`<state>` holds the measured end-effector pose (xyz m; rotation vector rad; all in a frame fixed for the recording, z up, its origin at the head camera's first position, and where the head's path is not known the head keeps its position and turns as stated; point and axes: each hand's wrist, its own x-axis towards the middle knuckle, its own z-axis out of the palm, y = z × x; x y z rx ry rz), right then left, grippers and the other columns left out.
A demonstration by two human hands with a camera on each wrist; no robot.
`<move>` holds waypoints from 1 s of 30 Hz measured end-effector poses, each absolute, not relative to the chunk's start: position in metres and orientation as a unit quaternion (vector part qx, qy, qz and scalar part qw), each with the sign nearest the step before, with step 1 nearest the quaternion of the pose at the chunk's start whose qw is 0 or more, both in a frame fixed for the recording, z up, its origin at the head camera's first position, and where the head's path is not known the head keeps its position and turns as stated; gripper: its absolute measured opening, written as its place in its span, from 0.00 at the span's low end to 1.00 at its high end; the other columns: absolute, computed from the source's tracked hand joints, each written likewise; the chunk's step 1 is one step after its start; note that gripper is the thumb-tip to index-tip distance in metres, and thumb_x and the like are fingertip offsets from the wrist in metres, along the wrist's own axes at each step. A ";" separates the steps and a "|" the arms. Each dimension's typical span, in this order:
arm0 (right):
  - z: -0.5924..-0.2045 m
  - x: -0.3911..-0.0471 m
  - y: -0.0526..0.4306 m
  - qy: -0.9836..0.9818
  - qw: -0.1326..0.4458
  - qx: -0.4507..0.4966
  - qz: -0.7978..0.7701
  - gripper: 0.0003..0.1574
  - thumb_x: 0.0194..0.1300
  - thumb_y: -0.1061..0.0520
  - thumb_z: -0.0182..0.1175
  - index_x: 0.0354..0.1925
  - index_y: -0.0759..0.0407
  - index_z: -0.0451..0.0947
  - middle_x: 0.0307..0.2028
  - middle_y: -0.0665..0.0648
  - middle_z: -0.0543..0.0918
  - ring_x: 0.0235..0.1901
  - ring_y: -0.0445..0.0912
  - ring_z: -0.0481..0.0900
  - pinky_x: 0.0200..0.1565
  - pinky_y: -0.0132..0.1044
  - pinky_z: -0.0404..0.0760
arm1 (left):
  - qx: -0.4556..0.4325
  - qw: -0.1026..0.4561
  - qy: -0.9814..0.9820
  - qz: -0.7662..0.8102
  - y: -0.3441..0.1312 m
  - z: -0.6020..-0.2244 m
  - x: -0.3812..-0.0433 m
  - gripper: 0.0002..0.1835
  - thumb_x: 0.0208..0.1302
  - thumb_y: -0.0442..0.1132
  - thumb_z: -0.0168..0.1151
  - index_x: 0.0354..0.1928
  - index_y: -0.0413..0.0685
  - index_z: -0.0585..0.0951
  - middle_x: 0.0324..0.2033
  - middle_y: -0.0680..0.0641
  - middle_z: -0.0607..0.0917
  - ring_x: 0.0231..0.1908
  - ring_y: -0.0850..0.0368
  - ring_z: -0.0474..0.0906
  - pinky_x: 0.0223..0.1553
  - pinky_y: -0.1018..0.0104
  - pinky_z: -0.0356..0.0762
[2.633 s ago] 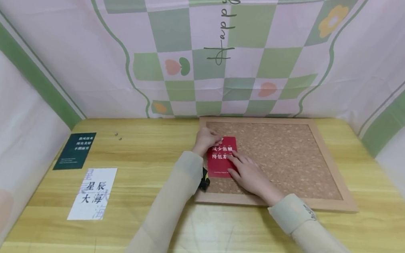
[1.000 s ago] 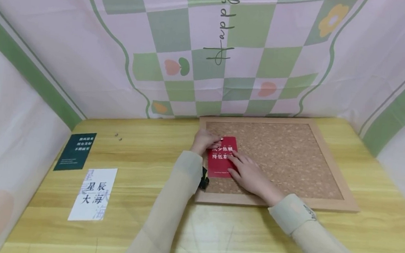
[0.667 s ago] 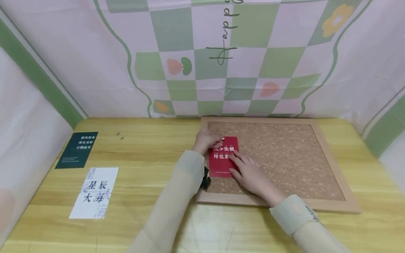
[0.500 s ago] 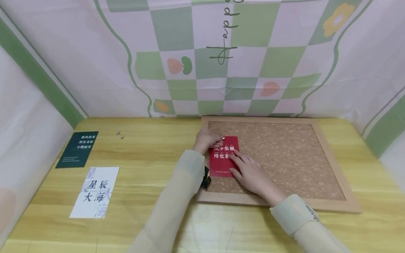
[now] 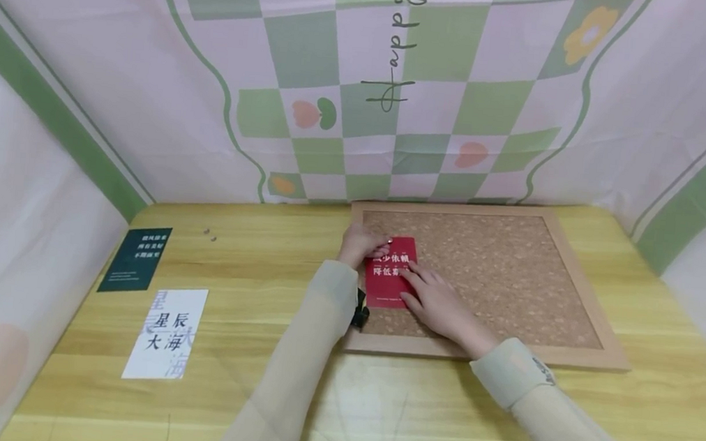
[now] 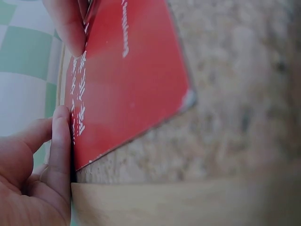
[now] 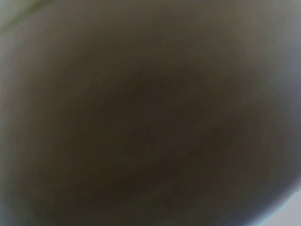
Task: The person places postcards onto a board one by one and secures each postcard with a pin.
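Note:
A red card [image 5: 386, 292] with white writing lies upright along the left part of the framed corkboard [image 5: 499, 282]. At the card's top edge, my left hand [image 5: 361, 244] has curled fingers and pinches a small shiny thumbtack [image 5: 390, 241], mostly hidden by the fingertips. In the left wrist view, that left hand [image 6: 35, 174] sits beside the card's edge. My right hand [image 5: 442, 309] rests on the card's right side and the cork, its fingers spread and fairly straight. The right wrist view is dark and blurred.
Two small thumbtacks [image 5: 213, 239] lie on the wooden table [image 5: 260, 275] left of the board. Further left are a dark green card [image 5: 135, 259] and a white card [image 5: 165, 334]. A patterned cloth [image 5: 305, 48] hangs behind. Something black [image 5: 360, 311] shows by the left cuff.
Compared with the earliest frame, my left fingers have shifted slightly at the card's top, and the shiny thumbtack shows at the fingertip. My right hand stays in place; the head view shifts slightly.

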<state>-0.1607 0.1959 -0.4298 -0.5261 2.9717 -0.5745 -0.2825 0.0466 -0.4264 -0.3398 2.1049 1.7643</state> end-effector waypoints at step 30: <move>-0.430 -0.160 0.196 0.967 0.033 -0.169 -0.188 0.31 0.71 0.51 0.51 0.67 0.63 0.64 0.69 0.68 0.63 0.68 0.66 0.60 0.67 0.64 0.60 | -0.155 0.167 0.775 0.589 0.055 -0.423 -0.283 0.12 0.62 0.33 0.63 0.45 0.32 0.81 0.17 0.46 0.82 0.10 0.65 0.73 0.14 0.77 0.75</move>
